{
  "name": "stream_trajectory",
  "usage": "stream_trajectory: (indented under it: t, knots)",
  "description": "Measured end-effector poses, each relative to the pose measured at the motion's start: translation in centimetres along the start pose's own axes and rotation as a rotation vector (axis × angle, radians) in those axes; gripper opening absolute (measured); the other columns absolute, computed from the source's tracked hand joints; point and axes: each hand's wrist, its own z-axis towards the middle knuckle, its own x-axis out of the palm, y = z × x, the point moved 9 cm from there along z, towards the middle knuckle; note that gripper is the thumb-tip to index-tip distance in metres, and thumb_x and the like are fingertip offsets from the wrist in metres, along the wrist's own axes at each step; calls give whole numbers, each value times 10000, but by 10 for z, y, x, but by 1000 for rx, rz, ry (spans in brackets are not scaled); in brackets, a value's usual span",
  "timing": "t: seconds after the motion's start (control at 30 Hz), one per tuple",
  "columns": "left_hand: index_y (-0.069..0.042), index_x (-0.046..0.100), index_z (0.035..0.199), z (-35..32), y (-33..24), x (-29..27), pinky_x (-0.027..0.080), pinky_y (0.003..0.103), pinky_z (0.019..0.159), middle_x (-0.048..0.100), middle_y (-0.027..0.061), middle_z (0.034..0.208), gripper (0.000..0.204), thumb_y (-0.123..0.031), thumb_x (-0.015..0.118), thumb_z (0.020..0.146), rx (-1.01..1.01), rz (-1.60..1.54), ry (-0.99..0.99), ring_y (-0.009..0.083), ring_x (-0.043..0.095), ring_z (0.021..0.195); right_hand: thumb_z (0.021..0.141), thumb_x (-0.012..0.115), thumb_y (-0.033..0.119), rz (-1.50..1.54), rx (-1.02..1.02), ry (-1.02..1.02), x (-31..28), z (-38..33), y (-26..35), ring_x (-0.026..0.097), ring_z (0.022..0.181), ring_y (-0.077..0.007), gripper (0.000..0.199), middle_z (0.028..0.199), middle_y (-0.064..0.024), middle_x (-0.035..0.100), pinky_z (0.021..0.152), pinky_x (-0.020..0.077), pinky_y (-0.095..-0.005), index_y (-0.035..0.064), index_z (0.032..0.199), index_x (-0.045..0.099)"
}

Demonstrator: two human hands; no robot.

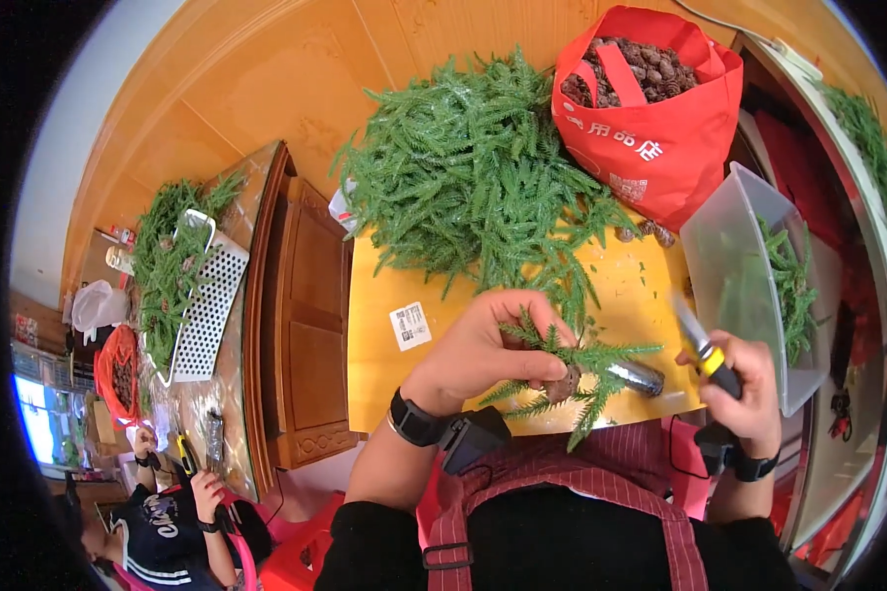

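My left hand (517, 350) pinches a green artificial pine sprig (601, 399) together with a small brown pine cone (562, 384) near the fingertips. My right hand (746, 389), to the right of the sprig and apart from it, grips a hand tool (722, 375) with a black handle and a yellow band. Its silvery front end is blurred, so its exact kind is unclear. Behind the sprig, a dark shiny cylinder (639, 378) lies on the yellow table (384, 384). A large heap of green pine sprigs (463, 167) covers the table's far side.
A red bag (650, 148) full of pine cones stands at the far right. Nearby is a translucent plastic bin (729, 266) with sprigs inside. A white label (410, 326) lies on the table. At left, another person (168, 522) sits by a table bearing a white perforated basket (210, 305).
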Motion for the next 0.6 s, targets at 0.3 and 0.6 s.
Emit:
stream_trajectory:
  t: [0.3,0.6]
  knots:
    - [-29,566,750,-1,3,10,437,277,731,609,105,831,235,22,739,599,-31,18,143,172,571,801,597,641,99,-272,-193,222,22,15,28,601,684,-272,161,572,-68,523,767,477,-373,33,572,496]
    - [-45,536,767,-1,9,23,451,232,683,590,42,853,219,56,692,651,-29,6,298,111,557,795,580,658,77,-263,-244,250,27,15,25,615,730,-282,117,591,-56,547,731,475,-355,40,623,555]
